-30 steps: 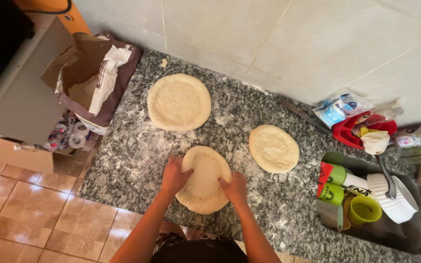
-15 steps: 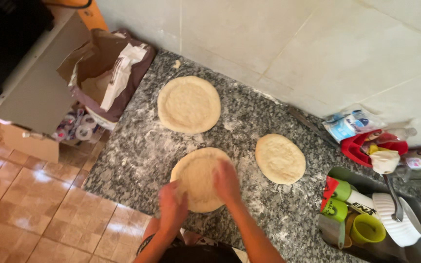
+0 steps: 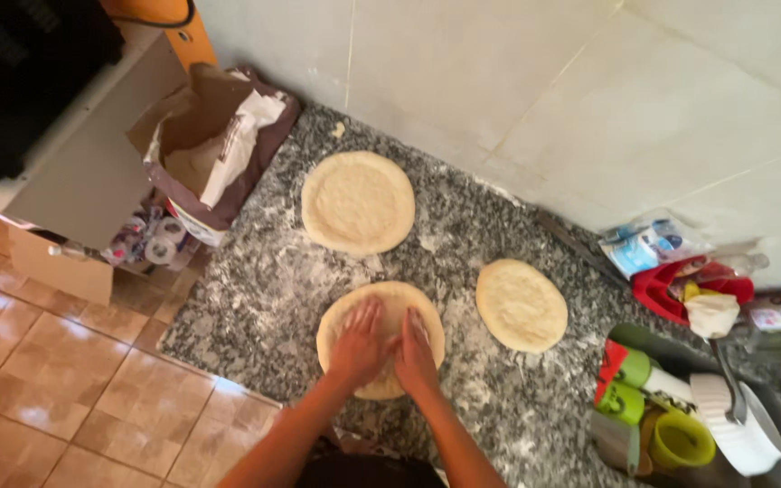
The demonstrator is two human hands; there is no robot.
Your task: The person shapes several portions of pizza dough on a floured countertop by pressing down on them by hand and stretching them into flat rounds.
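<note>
Open brown-and-white flour bag (image 3: 214, 149) at counter's left end, blue-white packet (image 3: 648, 246) by wall

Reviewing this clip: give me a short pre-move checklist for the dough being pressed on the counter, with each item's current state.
1. Both hands on the near dough round: ok; left hand and right hand lie flat on it, side by side.
2. Near round apart from the right round: ok, a gap shows.
3. Near round apart from the far round: ok.
4. Granite counter floured around the dough: ok, white dusting visible.
5. Near round clear of the counter's front edge: ok, though close.
6. Dough thickness even: cannot tell.
</note>
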